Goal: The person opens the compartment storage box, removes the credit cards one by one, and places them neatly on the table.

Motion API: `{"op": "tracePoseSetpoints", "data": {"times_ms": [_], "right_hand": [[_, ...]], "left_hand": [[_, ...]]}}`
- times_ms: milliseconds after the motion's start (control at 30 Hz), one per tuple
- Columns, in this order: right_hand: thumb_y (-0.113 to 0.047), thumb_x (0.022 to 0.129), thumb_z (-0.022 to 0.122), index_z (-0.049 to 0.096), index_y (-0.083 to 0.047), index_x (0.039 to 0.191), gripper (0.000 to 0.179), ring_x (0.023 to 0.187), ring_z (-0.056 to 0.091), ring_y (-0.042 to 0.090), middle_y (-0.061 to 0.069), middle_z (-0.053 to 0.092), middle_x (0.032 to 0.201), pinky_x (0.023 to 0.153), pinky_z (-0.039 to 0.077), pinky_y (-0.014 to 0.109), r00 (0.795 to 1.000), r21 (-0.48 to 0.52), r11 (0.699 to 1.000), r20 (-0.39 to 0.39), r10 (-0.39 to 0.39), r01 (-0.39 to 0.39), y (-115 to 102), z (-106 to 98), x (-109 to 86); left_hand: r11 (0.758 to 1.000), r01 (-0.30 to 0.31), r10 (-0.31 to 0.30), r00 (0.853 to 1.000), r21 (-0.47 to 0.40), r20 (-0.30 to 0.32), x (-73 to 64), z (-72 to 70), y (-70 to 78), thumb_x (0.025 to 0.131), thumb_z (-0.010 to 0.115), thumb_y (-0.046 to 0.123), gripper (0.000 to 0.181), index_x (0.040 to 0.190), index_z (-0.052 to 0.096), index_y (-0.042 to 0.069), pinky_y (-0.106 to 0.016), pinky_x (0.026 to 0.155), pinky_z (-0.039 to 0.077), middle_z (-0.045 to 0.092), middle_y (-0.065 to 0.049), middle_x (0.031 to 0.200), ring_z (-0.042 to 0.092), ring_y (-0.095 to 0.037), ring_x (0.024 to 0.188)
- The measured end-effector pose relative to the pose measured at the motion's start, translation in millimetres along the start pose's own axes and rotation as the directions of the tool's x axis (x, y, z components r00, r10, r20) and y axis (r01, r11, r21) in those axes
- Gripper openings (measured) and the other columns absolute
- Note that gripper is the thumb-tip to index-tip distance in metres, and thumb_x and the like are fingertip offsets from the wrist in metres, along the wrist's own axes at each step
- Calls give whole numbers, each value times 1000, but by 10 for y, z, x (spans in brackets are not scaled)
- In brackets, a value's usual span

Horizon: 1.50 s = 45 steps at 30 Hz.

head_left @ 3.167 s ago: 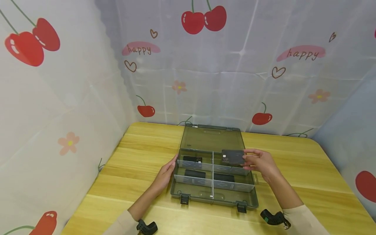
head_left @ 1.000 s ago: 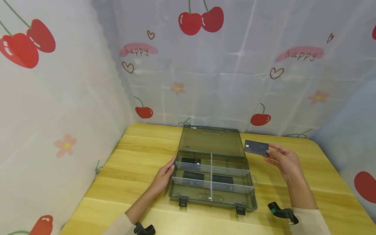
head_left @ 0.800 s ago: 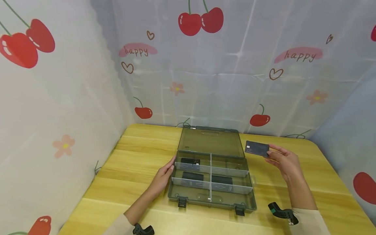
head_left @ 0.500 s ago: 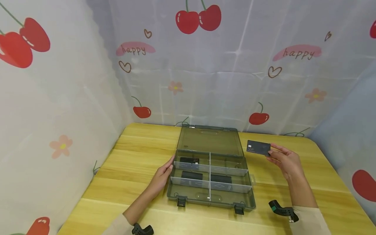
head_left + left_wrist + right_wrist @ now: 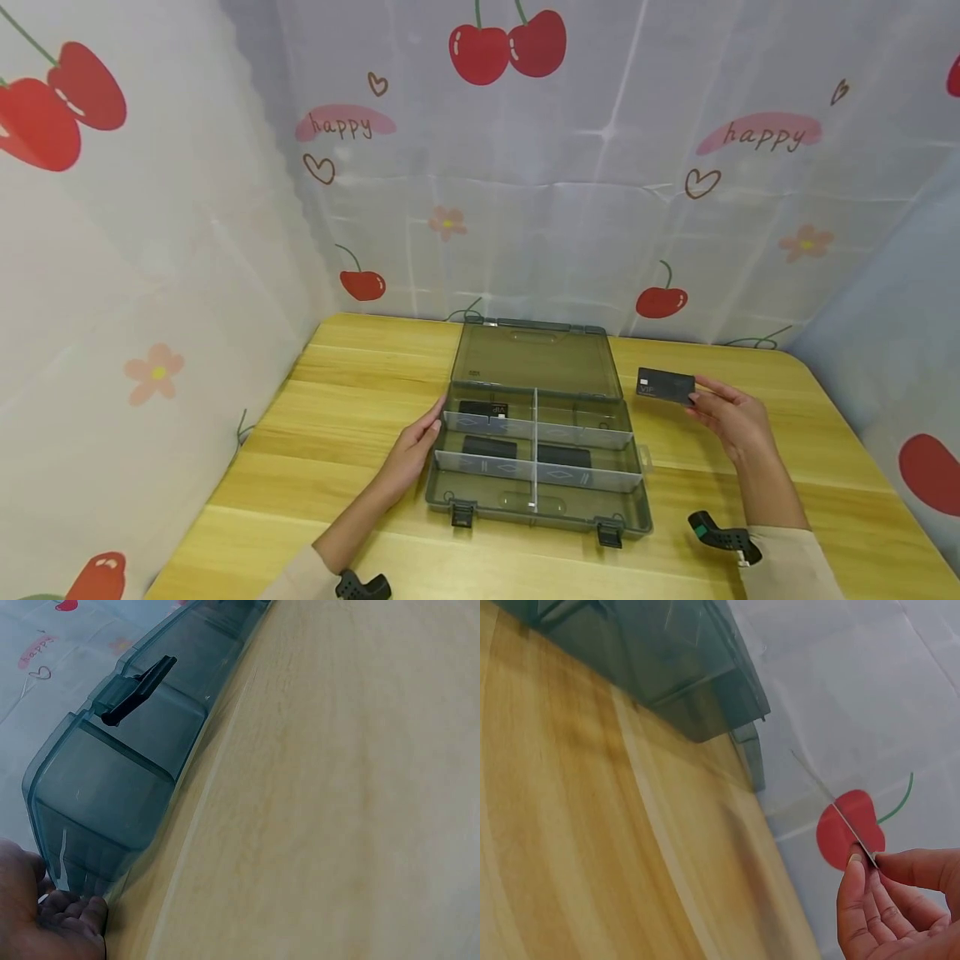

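My right hand pinches a dark VIP card by its right end, thumb against the fingers. The right wrist view shows the card edge-on, raised off the table to the right of the box. A grey translucent compartment box lies with its lid folded back. My left hand rests against the box's left wall, fingertips at its side. Another VIP card lies in the back left compartment. Dark flat pieces sit in both middle compartments.
The box stands on a wooden table, two black latches hanging at its front. White dividers split its inside. A cherry-patterned curtain hangs right behind the table, with more at both sides.
My right hand has lifted the card from over the back right compartment and moved it right, out past the box. Lately it has lowered slightly. My left hand has stayed at the box.
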State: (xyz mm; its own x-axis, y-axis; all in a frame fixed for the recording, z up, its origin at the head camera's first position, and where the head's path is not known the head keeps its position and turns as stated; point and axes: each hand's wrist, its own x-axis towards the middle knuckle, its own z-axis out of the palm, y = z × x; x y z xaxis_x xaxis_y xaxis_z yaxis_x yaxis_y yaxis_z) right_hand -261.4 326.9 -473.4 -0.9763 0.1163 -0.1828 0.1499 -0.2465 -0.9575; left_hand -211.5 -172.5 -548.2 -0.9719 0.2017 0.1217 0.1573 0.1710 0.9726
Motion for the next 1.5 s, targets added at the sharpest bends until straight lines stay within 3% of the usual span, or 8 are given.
{"op": "tracePoseSetpoints", "data": {"times_ms": [500,1133,1300,1500], "right_hand": [[1,98,64,80,-25,101,32,77,74,14,-5,72,88,73,62,28,998,-76,996,-37,43,-45,117,-175,70],[-1,99,62,79,-22,112,30,78,74,13,-10,72,89,74,62,28,996,-158,984,-52,74,-81,187,-222,89],[-2,99,63,77,-16,119,29,79,74,12,-12,72,90,74,62,28,997,-174,982,-45,67,-74,196,-224,83],[-2,99,63,77,-9,118,24,80,73,10,-17,69,92,77,62,28,998,-200,978,-36,55,-61,209,-235,86]], "left_hand": [[1000,-2,2,1000,-4,4,0,-2,2,112,39,22,49,160,31,14,-42,124,17,26,0,165,19,-23,153],[1000,6,-6,1000,10,5,3,-8,-22,112,39,24,49,160,31,17,-43,124,17,26,2,165,20,-22,153],[1000,-2,2,1000,7,5,15,-6,-20,112,39,24,49,160,31,17,-44,124,17,26,1,165,19,-24,153],[1000,0,0,1000,14,7,8,-8,-17,112,39,24,50,160,30,15,-44,124,17,25,-1,166,19,-25,153]]}}
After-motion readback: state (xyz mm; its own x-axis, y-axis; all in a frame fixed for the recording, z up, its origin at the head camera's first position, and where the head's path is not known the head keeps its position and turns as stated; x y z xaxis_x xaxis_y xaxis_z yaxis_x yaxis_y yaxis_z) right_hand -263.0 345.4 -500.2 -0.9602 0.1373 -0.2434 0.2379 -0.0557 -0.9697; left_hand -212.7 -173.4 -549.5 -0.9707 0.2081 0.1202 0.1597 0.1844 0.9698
